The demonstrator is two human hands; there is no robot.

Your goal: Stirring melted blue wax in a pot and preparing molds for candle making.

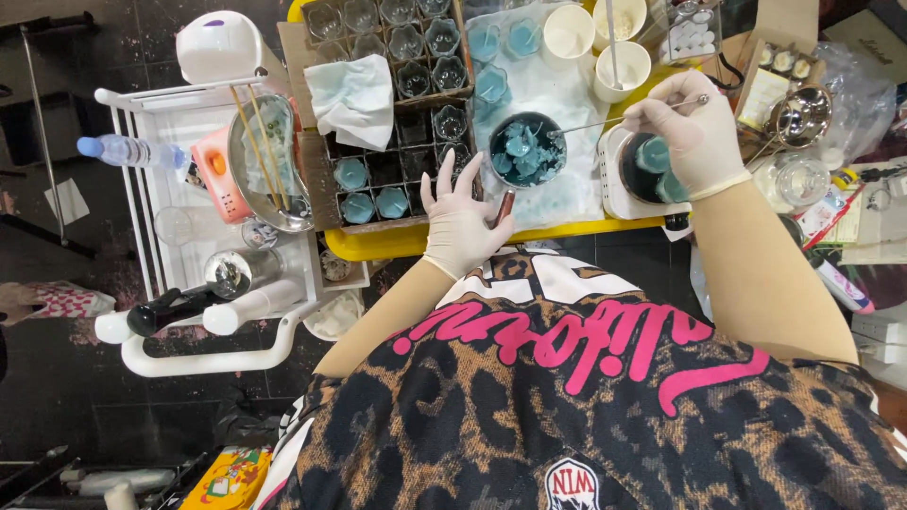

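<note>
On the yellow surface (397,244) before me, the small dark pot (527,149) of teal wax pieces sat between my two gloved hands. My right hand (688,132) hovered over a second dark pot (650,165) on the white hot plate (616,194), its fingers (652,111) pinched together on a thin metal rod (605,120) whose far end reached the first pot's rim. My left hand (463,219) lay at the near edge, fingers (444,179) spread apart and pointing up, while its thumb touched a slim dark handle (504,206) below the pot. Just left of it stood the tray (378,123) of little cups, some filled with teal wax.
</note>
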